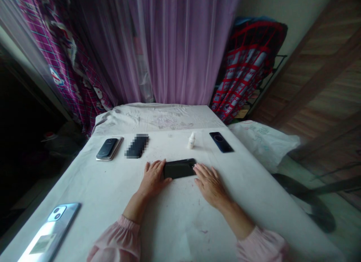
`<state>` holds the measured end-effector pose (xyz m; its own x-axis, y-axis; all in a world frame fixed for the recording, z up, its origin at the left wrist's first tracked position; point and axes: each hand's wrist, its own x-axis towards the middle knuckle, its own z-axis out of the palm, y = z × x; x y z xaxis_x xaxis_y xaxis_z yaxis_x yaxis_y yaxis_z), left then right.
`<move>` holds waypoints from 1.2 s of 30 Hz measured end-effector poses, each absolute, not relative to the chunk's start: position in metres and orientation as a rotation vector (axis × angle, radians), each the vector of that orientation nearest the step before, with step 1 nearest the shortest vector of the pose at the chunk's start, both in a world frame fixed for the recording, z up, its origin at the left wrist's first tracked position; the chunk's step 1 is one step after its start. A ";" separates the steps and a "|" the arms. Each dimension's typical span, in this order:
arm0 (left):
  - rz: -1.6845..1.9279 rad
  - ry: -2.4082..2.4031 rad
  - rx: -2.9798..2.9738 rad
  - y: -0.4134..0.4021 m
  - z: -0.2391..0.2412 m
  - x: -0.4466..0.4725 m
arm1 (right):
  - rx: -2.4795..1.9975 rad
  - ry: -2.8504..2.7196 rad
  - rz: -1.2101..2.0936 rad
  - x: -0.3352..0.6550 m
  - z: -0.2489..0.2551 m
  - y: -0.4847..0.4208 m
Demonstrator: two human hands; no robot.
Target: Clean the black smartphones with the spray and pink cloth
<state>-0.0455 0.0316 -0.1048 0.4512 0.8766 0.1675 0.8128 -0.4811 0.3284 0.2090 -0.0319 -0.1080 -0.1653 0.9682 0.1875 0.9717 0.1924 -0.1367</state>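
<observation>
A black smartphone (179,169) lies crosswise on the white-covered table, its dark face up. My left hand (153,176) grips its left end, thumb along the near edge and fingers by the far edge. At the opposite end is my right hand (211,185), flat with fingers stretched out; the fingertips touch the phone's right corner and hold nothing. Beyond the phone stands a small white bottle (191,141) with a pointed cap.
Stacked phones (107,148) lie at the left, beside a pixelated dark object (137,146). A dark blue phone (221,142) rests at the right. Near left is a shiny silver-blue phone (53,232). Purple curtains (180,47) hang behind the table; a white plastic bag (262,141) is to its right.
</observation>
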 end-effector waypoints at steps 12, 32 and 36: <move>0.434 1.464 2.468 0.031 -0.100 -0.046 | -1.933 -2.161 0.023 0.196 -0.106 0.011; 0.442 1.453 2.487 0.031 -0.101 -0.046 | -1.893 -2.149 -0.082 0.177 -0.101 -0.006; 0.450 1.468 2.481 0.031 -0.103 -0.046 | -1.879 -2.140 -0.083 0.171 -0.101 -0.007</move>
<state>-0.0459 0.0313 -0.1028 0.4533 0.8791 0.1476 0.8106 -0.4754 0.3420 0.1710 -0.0074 -0.1010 -0.1062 0.9613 0.2543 0.9781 0.1470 -0.1474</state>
